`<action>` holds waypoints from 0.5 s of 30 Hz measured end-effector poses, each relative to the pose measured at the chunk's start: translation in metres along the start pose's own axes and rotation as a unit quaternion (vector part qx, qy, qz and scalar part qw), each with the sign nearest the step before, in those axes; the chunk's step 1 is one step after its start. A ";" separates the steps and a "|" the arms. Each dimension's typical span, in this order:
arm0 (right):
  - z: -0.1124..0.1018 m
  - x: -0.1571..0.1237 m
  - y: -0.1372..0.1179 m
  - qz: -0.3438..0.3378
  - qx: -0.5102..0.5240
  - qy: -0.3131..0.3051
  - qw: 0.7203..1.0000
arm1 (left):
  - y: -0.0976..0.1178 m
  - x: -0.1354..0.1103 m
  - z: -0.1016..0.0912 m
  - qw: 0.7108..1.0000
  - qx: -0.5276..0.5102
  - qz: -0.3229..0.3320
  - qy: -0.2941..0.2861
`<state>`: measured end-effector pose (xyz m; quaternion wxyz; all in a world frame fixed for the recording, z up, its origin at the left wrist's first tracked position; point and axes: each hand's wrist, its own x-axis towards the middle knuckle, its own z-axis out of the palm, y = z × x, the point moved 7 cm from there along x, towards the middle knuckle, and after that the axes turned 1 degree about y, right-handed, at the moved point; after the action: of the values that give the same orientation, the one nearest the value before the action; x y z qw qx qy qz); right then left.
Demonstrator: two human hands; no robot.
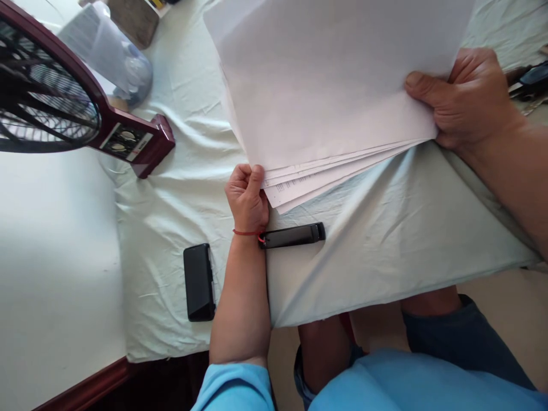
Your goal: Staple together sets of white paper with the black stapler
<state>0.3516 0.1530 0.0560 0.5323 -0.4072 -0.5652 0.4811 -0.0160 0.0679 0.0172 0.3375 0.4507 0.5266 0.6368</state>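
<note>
A stack of paper sheets (338,85) is held up above the cloth-covered table, its lower edges fanned out. The top sheet looks blank, while printed text shows on a sheet beneath it. My left hand (247,194) pinches the stack's lower left corner between thumb and fingers. At the right edge my right hand (475,103) grips the papers, thumb on top and fingers hidden underneath. Close to my left wrist lies a black stapler-like object (293,235), its exact kind unclear.
A black phone (199,282) lies left of my left forearm. On the far left stands a dark red fan (124,137), with a clear plastic container (107,54) behind it. Dark items (533,83) sit at the right edge. The pale green tablecloth (158,217) is wrinkled.
</note>
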 end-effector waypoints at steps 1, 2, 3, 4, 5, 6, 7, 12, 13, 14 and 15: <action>0.000 0.000 0.000 0.001 -0.001 -0.001 1.000 | 0.000 0.000 -0.001 1.000 -0.002 0.004 0.003; 0.000 0.000 0.000 0.003 -0.002 -0.001 1.000 | 0.000 0.000 -0.002 1.000 -0.003 0.006 0.008; 0.000 0.000 0.001 0.004 -0.003 0.000 1.000 | 0.000 0.000 -0.003 1.000 -0.003 0.007 0.012; 0.000 0.001 0.001 0.004 -0.004 0.001 1.000 | 0.000 0.000 -0.003 1.000 -0.001 0.007 0.017; -0.001 0.001 0.001 0.004 -0.005 0.004 1.000 | -0.001 0.000 -0.004 1.000 0.001 0.006 0.020; -0.002 0.001 0.002 0.005 -0.005 0.008 1.000 | -0.001 -0.001 -0.004 1.000 0.002 0.004 0.022; -0.002 0.001 0.002 0.006 -0.004 0.011 1.000 | -0.002 -0.001 -0.004 1.000 -0.001 0.000 0.024; -0.003 0.002 0.002 0.005 0.023 0.003 1.000 | -0.001 -0.003 0.001 0.998 -0.042 -0.016 0.038; -0.002 0.001 0.002 0.003 0.029 0.001 1.000 | -0.001 -0.002 0.002 0.998 -0.050 -0.017 0.040; -0.002 0.001 0.001 0.002 0.032 -0.001 0.999 | 0.000 -0.002 0.003 0.997 -0.057 -0.020 0.039; -0.002 0.001 0.001 0.003 0.033 -0.003 0.999 | 0.000 -0.001 0.004 0.997 -0.065 -0.024 0.036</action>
<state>0.3532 0.1544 0.0549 0.5425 -0.3894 -0.5493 0.5024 -0.0116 0.0686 0.0168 0.3620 0.3921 0.5063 0.6774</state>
